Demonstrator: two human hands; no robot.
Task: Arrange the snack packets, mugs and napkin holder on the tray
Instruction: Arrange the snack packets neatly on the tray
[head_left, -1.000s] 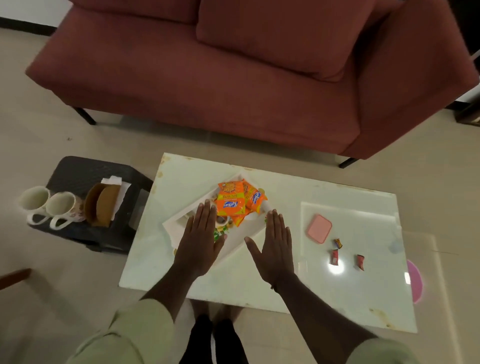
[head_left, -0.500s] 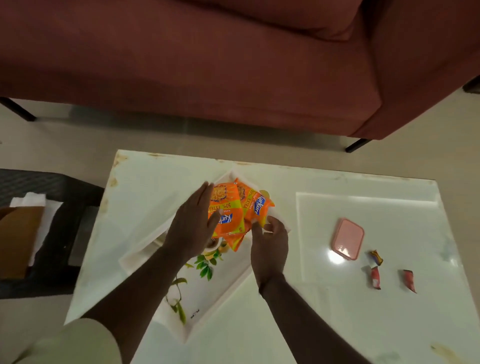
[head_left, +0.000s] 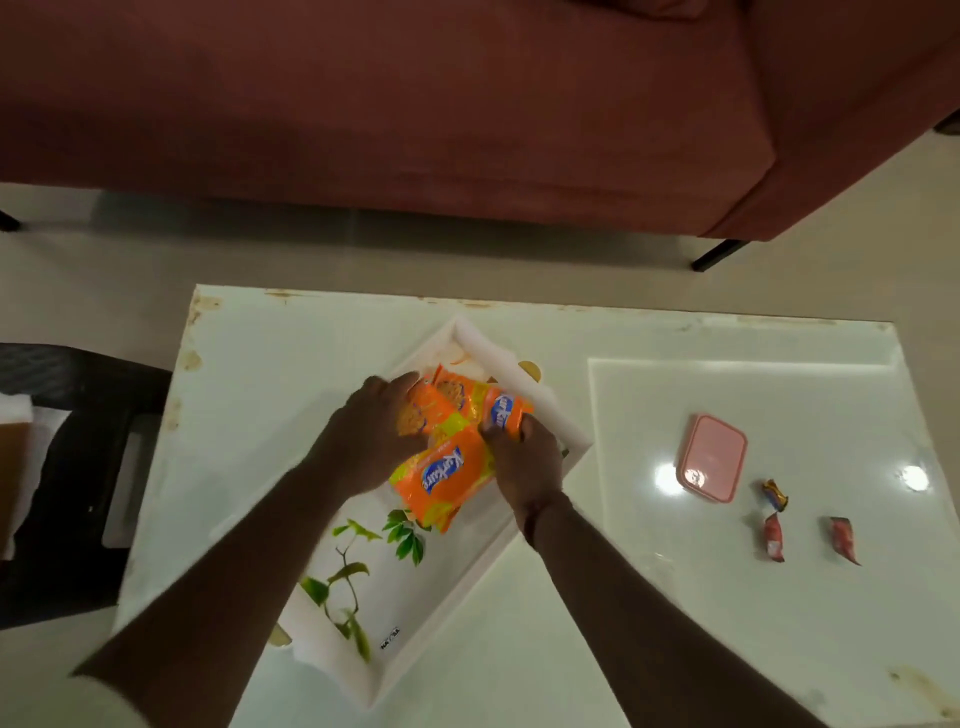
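Note:
A white rectangular tray (head_left: 478, 561) with a green leaf print lies at an angle on the white table. Several orange snack packets (head_left: 447, 473) are heaped at the tray's far end. My left hand (head_left: 374, 436) grips the left side of the heap. My right hand (head_left: 524, 457) pinches the rightmost orange packet (head_left: 501, 410) by its lower edge. At the far left edge the brown napkin holder (head_left: 10, 457) with a white napkin shows partly. The mugs are out of view.
A pink lidded box (head_left: 712, 457) and three small wrapped sweets (head_left: 774, 535) lie on the table's right half. A dark side table (head_left: 78, 467) stands to the left. A red sofa (head_left: 415, 104) runs along the far side.
The view has closed in on the table. Both hands went from flat over the tray to gripping the snack packets, which have shifted and spread on the tray.

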